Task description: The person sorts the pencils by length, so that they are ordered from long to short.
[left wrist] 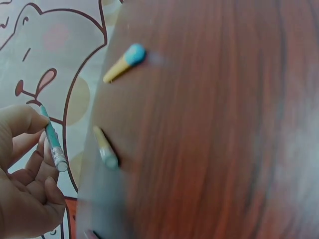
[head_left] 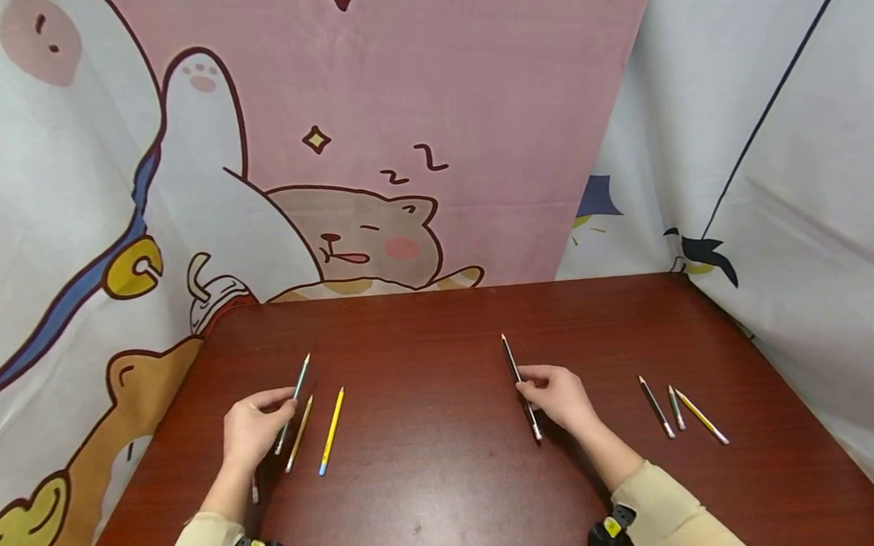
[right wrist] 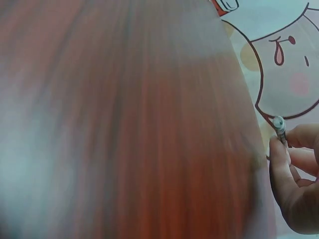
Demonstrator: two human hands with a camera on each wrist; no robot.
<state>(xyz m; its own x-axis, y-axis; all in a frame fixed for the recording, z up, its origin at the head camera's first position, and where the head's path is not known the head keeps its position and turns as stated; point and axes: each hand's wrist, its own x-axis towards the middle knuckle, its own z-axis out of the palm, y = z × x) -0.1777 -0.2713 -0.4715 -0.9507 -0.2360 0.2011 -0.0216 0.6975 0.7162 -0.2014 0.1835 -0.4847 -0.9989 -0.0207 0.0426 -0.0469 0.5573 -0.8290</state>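
My left hand (head_left: 249, 426) pinches a teal pencil (head_left: 302, 376) between thumb and fingers, its sharpened tip pointing away and its eraser end toward me. In the left wrist view the teal pencil (left wrist: 52, 137) shows its metal band and pale eraser. Just right of that hand lie a tan pencil (head_left: 300, 434) and a yellow pencil (head_left: 331, 431) with a blue end. Part of a dark red pencil (head_left: 255, 489) shows below the left hand. My right hand (head_left: 560, 395) pinches a black pencil (head_left: 510, 356) near its middle; in the right wrist view its eraser end (right wrist: 279, 124) faces the camera.
On the right of the brown table (head_left: 436, 507) lie a black pencil (head_left: 656, 407), a short green pencil (head_left: 676, 409) and a yellow pencil (head_left: 702, 416). A cartoon-printed cloth (head_left: 471, 95) hangs behind the table's far edge and along its sides.
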